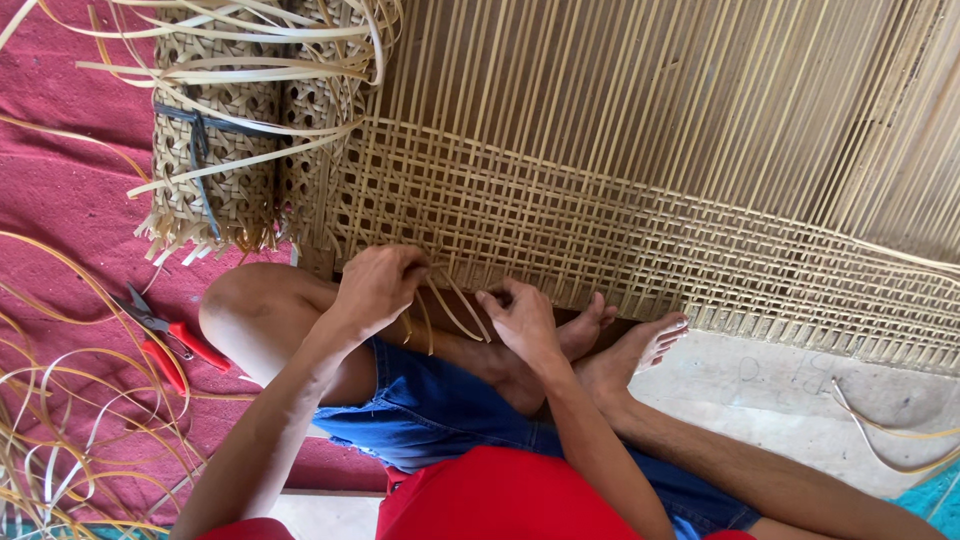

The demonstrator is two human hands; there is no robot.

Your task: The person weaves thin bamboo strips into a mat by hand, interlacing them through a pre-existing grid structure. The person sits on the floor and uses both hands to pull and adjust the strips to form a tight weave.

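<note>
I look down through the head camera and see the left hand (378, 285) clenched on a thin rattan strip (452, 305), which it holds at the near edge of the woven cane panel (600, 230). The right hand (522, 318) is just beside it, with its fingers pinched on the same edge, but I cannot tell if it really grips a strip or only presses the weave. The strip hangs in loose loops between the two hands, above the crossed legs and the bare feet (625, 350). I think the strip could kink or split if it is bent too sharply at the edge, because it is thin and looks dry. It could also go into the wrong opening, since the lattice cells are small and all alike, and then the pattern would be spoiled. The loose end could catch on the toes, which lie touching the border of the panel. On the left lies a red cloth (70, 180), with red-handled pliers (165, 340) near the knee and many spare strips (60, 430) curling in a heap. A rolled bundle of woven cane (215, 150), tied with a dark band, rests at the far left corner of the panel. Under the feet the floor (780, 390) is pale concrete.
</note>
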